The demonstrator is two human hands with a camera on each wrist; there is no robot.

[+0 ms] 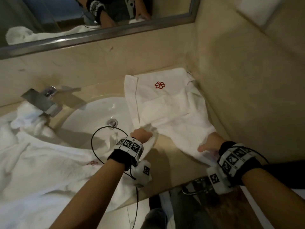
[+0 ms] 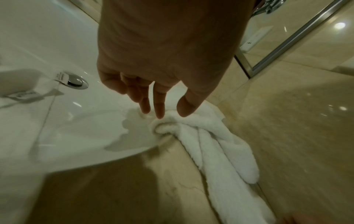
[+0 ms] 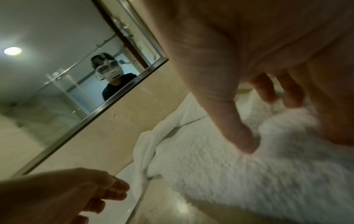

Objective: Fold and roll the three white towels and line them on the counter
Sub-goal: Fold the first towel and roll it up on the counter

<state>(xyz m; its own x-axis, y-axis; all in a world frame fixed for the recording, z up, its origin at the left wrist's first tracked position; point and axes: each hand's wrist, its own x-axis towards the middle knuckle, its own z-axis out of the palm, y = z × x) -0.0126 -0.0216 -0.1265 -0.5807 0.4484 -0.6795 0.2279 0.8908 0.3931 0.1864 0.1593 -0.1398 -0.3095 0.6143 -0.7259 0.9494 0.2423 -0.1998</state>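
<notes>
Right now you are working the towel (image 1: 166, 103) with the red emblem (image 1: 159, 85), which is lying partly folded on the beige counter (image 1: 166, 166) at about two o'clock from the sink basin (image 1: 99, 116), its far edge running up against the corner of the wall. Your left hand (image 1: 141, 135) is reaching to the near left corner at roughly seven o'clock on the cloth; the left wrist view is showing those fingers (image 2: 160, 109) hanging straight and relaxed, tips just meeting a bunched fold, so that hand is not gripping anything. Your right hand (image 1: 210, 142) is sitting at the near right corner, around five o'clock, with the thumb (image 3: 241, 136) pressing into the pile and the fingers curling over a gathered edge, so it is pinching the towel. Expect this terry to be behaving soft, limp and light, sagging wherever it is unsupported and slipping a little on the polished stone, so you are better off taking it by two corners or along a hemmed edge than by the middle. The remaining white towels (image 1: 33, 162) are lying crumpled at nine o'clock, draping under the faucet (image 1: 44, 101) and over the basin rim
</notes>
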